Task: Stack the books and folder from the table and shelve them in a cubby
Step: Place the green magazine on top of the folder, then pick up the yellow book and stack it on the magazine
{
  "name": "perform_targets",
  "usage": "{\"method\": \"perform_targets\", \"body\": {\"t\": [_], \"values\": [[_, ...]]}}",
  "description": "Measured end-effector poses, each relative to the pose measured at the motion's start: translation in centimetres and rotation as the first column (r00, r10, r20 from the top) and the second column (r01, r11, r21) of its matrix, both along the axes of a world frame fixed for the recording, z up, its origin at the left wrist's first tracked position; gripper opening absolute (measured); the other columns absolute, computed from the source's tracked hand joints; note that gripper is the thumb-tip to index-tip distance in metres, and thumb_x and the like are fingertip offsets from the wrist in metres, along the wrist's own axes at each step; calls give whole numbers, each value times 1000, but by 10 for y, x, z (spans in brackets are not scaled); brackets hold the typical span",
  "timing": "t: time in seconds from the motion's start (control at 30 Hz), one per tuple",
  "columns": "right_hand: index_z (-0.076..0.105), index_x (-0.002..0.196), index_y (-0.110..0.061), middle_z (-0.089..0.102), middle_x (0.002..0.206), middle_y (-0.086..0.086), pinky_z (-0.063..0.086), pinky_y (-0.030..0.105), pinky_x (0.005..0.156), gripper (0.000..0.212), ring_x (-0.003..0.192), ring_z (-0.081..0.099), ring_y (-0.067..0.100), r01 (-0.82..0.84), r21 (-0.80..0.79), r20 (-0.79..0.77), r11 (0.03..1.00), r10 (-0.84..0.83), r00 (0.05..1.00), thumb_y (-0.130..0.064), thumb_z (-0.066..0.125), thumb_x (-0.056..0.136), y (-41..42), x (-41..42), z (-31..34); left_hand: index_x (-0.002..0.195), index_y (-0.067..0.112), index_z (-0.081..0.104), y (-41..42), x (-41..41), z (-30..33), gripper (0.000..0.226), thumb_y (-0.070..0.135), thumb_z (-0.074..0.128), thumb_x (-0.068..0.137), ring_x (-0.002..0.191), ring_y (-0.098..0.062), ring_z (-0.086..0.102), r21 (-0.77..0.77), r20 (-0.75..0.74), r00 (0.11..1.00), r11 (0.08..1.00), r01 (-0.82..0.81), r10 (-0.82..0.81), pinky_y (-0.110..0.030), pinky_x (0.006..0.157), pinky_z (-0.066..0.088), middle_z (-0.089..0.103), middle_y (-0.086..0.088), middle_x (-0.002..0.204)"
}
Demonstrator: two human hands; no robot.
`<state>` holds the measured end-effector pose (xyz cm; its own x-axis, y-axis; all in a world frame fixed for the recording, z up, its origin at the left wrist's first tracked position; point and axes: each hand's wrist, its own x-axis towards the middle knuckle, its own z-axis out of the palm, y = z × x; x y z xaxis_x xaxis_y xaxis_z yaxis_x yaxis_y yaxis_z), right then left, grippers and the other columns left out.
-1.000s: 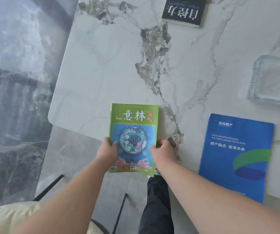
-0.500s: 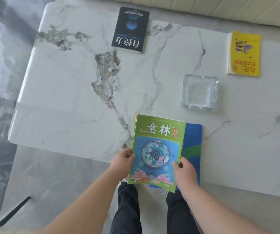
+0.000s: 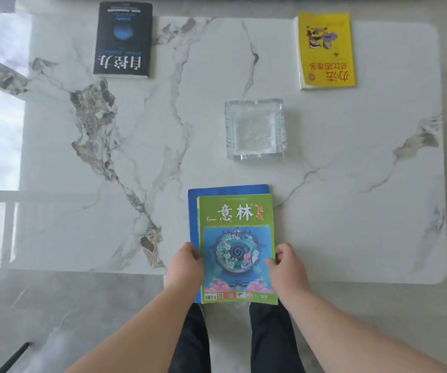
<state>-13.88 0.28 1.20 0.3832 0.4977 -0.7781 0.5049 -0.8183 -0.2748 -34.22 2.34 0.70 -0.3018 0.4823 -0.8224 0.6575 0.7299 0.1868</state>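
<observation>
A green magazine (image 3: 237,238) lies on top of a blue folder (image 3: 227,190) at the near edge of the white marble table (image 3: 338,211). The folder shows only along the magazine's top and left sides. My left hand (image 3: 186,267) grips the left edge of the pair. My right hand (image 3: 288,267) grips the magazine's right edge. Both overhang the table's near edge. A black book (image 3: 123,40) rests at the far left of the table. A yellow book (image 3: 326,51) sits at the far right.
A square clear glass ashtray (image 3: 256,129) stands mid-table, just beyond the folder. The table's near edge runs under my hands, with grey marble floor (image 3: 69,319) below and my dark trouser legs (image 3: 192,343) under the magazine.
Both hands carried the green magazine to the right and set it on the blue folder, squaring it up. The view tilted up, bringing the whole table into sight.
</observation>
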Motion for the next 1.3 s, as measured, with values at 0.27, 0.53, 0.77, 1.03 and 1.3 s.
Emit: {"method": "perform_targets", "body": {"t": [0.27,0.53,0.77,1.03,1.3], "values": [[61,104,-15,61,99,2,41,27,71,17,88,57,23,-28,-80,-28,996,26,999,-14,46,96,46,33,49,99,19,58,71,2,54,22,10,41,88,63,-18,57,-19,52,992,994,112,-111,-24,52,40,65,-3,85],[62,89,-11,63,81,6,51,29,68,26,73,59,18,645,173,-327,744,-575,750,5,43,89,175,140,120,86,16,60,223,96,141,31,-7,39,90,75,-22,65,218,384,923,974,-69,-20,-37,70,53,70,-10,88],[61,129,-11,67,112,1,49,35,91,40,100,61,22,565,331,-361,756,-452,816,-4,51,91,320,238,41,121,14,58,358,236,85,34,-4,47,94,108,-20,60,220,616,782,934,-283,93,-34,99,50,62,-5,118],[66,108,-9,66,101,1,37,29,75,23,91,60,23,372,343,-341,863,-254,905,-12,58,87,406,244,-35,149,21,41,407,278,7,62,7,53,90,116,-20,44,66,500,851,972,-226,164,-42,115,36,50,-2,133],[54,126,-35,63,110,3,63,48,77,45,98,70,30,419,346,-490,840,-219,844,-2,51,94,377,232,16,134,23,55,398,266,48,46,13,58,90,107,-19,57,56,419,907,996,-75,45,-32,85,49,59,-4,125]]}}
